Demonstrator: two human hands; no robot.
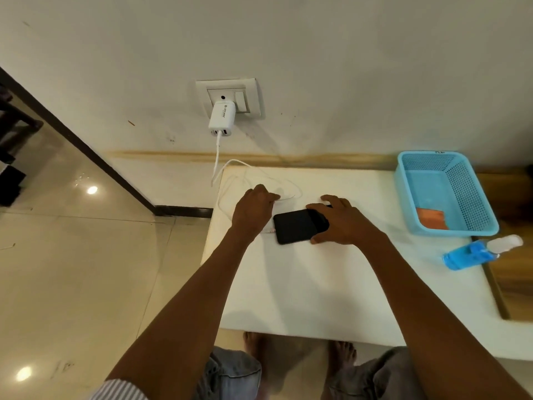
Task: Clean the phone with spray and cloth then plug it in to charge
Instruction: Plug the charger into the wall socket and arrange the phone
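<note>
Hands [300,217] on phone [297,226], cable [259,180]

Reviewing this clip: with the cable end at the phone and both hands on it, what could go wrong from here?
1. The cable hangs slack off the table edge; a snag could drag the phone or strain the charger.
2. The left hand hides the plug, so seating cannot be confirmed; forcing it could harm the port.
3. The spray bottle lies at the table's edge and might roll off.
</note>
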